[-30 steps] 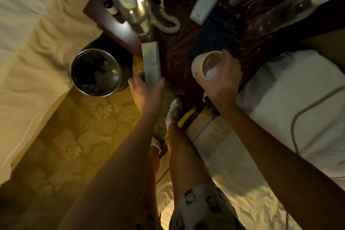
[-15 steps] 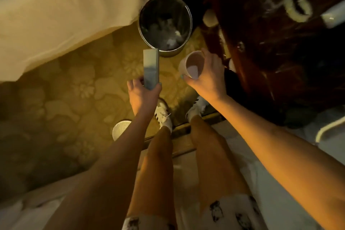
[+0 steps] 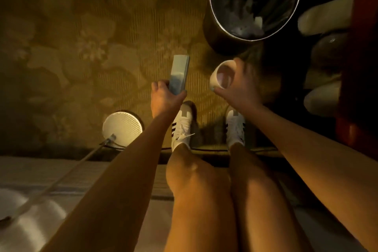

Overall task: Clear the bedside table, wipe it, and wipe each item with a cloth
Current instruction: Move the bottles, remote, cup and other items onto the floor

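Note:
My left hand [image 3: 164, 98] grips the lower end of a slim, pale rectangular box [image 3: 179, 74], which points away from me over the carpet. My right hand [image 3: 239, 86] holds a small white cup [image 3: 222, 75] by its side, with the mouth tipped toward me; it looks empty. Both hands hover above my feet, about a hand's width apart. The dark red bedside table [image 3: 360, 67] shows only as its side at the right edge. Its top and the things on it are out of view. No cloth is visible.
A round metal waste bin [image 3: 225, 32] with crumpled paper inside stands beyond my right hand. Pale slippers [image 3: 325, 16] lie under the table. A round white disc [image 3: 122, 128] with a cable sits on the patterned carpet at lower left. White bedding lies along the top edge and lower left.
The view has swung left and down, away from the bedside table, whose top has left the frame. Both hands have kept their hold on the box and the cup throughout.

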Motion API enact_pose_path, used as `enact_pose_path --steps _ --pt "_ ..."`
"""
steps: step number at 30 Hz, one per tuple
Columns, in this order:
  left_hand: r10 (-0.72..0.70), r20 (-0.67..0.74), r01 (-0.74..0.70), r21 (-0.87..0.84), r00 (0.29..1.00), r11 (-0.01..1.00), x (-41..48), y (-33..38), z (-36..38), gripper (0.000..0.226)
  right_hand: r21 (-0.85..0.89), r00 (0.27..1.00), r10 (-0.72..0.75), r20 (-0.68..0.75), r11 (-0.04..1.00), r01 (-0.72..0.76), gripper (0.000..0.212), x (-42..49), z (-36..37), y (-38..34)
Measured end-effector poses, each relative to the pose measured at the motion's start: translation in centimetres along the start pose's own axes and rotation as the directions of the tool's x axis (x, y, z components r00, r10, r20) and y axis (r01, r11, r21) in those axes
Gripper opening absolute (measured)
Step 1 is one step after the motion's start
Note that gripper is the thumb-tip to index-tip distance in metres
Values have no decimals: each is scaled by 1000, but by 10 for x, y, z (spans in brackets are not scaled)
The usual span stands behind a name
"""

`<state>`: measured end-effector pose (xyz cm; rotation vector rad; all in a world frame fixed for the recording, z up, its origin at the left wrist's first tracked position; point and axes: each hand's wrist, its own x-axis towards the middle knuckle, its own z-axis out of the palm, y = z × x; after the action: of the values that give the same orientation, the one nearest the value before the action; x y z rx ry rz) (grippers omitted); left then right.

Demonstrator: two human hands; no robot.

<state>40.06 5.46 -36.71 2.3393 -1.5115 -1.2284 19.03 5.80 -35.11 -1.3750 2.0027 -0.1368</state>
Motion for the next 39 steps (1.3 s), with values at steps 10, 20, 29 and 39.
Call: enact_pose_path --steps 10,20,29,39 --pt "19 -31 -19 -26 999 999 65 2 147 62 -294 960 -226 162 918 266 95 81 45 85" --pt "7 -82 -4 32 997 999 126 -26 199 64 -257 986 -130 104 954 153 98 129 113 131" --pt "67 -68 -64 40 995 997 122 -22 192 65 -327 984 -131 123 930 165 104 136 106 118" --pt "341 -238 -330 84 910 940 46 77 73 66 32 970 -195 143 981 192 78 40 -12 49"
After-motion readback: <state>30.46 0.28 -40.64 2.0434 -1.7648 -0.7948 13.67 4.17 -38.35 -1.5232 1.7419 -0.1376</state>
